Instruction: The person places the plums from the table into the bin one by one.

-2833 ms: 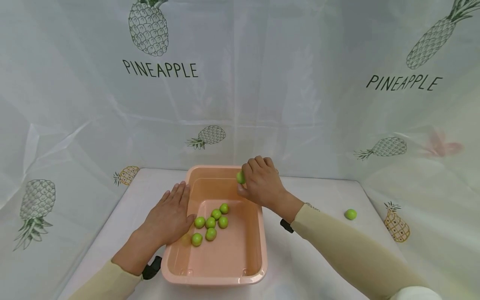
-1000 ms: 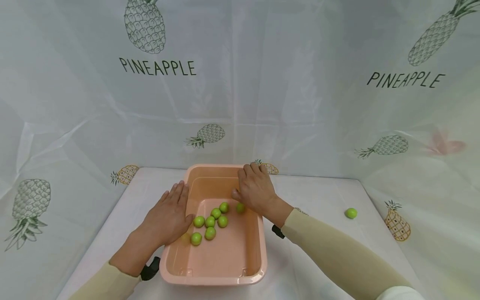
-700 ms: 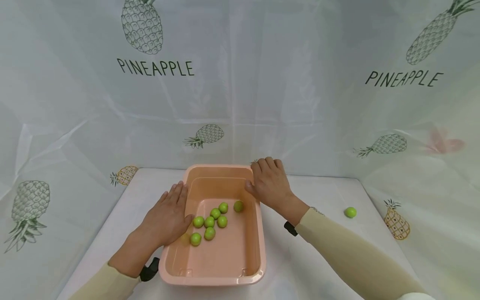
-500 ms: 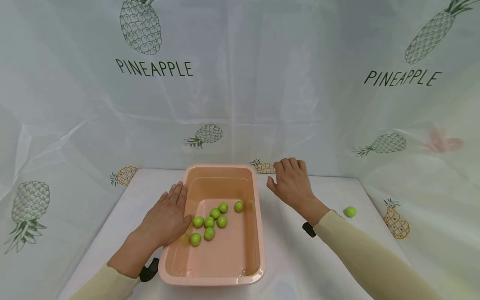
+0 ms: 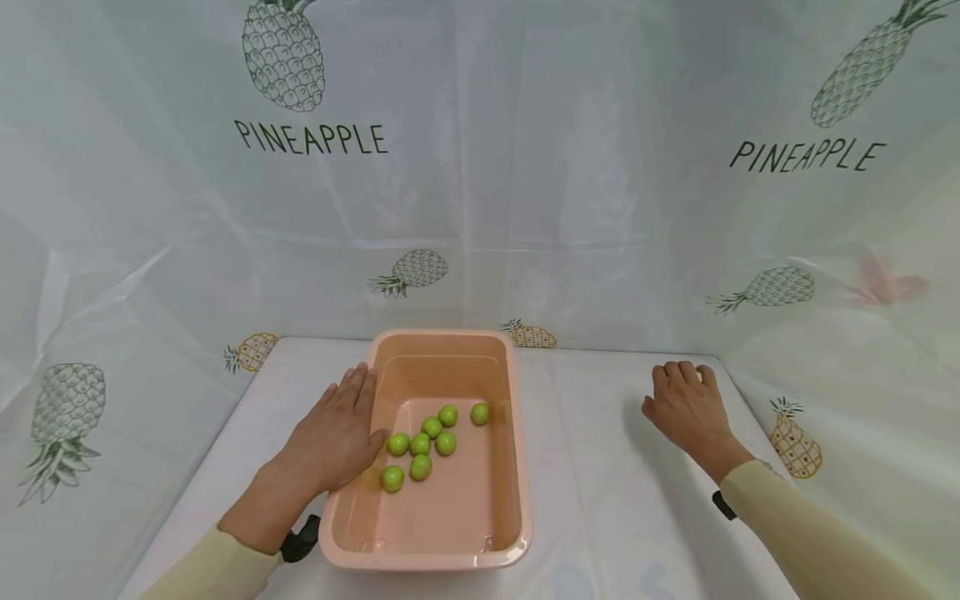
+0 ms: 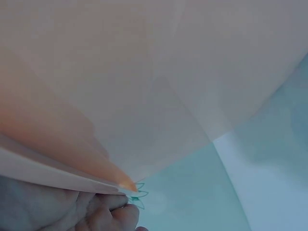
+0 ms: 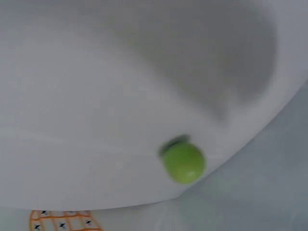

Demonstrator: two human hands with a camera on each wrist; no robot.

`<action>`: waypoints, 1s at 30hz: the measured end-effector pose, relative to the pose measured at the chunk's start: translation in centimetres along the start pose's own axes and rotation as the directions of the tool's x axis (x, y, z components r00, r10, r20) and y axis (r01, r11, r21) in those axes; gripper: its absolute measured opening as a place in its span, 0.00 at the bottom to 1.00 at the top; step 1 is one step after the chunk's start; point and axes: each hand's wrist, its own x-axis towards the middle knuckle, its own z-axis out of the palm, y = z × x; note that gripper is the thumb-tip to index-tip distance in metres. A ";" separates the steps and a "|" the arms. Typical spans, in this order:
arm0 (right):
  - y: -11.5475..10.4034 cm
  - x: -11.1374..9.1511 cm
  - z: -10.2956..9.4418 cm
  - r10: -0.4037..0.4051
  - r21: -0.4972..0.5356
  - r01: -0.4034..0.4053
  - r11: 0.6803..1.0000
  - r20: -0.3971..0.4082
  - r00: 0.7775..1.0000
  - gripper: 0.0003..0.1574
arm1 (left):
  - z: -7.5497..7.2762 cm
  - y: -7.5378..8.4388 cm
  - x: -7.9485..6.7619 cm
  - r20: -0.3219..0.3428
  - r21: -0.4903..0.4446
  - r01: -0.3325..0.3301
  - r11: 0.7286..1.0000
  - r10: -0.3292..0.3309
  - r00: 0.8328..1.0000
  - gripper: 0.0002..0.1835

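A pink plastic basin (image 5: 427,560) stands on the white table. Several small round green fruits (image 5: 420,444) lie on its floor, one (image 5: 479,413) of them apart near the right wall. My left hand (image 5: 335,433) rests with straight fingers along the basin's left rim; the left wrist view shows the palm (image 6: 38,204) against the rim (image 6: 53,180). Over the table at the right, my right hand (image 5: 688,408) hangs with loosely bent fingers and holds nothing. In the right wrist view a single green fruit (image 7: 184,162) lies on the table; in the head view this hand hides it.
A pale plastic sheet printed with pineapples (image 5: 420,268) hangs behind the white table (image 5: 577,467) and along its sides. Between the basin and my right hand lies a stretch of tabletop. Each wrist wears a black band (image 5: 302,539).
My right hand has let a green fruit go into the basin, where it came to rest near the right wall. It then moved right to above the lone fruit. My left hand stayed on the rim.
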 end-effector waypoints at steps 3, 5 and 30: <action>1.8 -2.1 0.2 0.021 -0.014 -0.020 1.000 0.065 0.998 0.25 | 0.0 0.0 0.0 0.000 0.005 0.007 1.000 -0.007 1.000 0.46; 2.8 -3.3 0.3 0.041 -0.023 -0.038 0.999 0.117 0.992 0.28 | -0.1 0.0 -0.1 -0.001 0.005 0.012 1.000 -0.012 1.000 0.46; 5.0 -8.4 2.3 0.015 -0.054 -0.003 0.999 0.226 0.974 0.27 | -0.1 0.1 0.0 0.010 -0.013 0.013 1.000 -0.013 1.000 0.46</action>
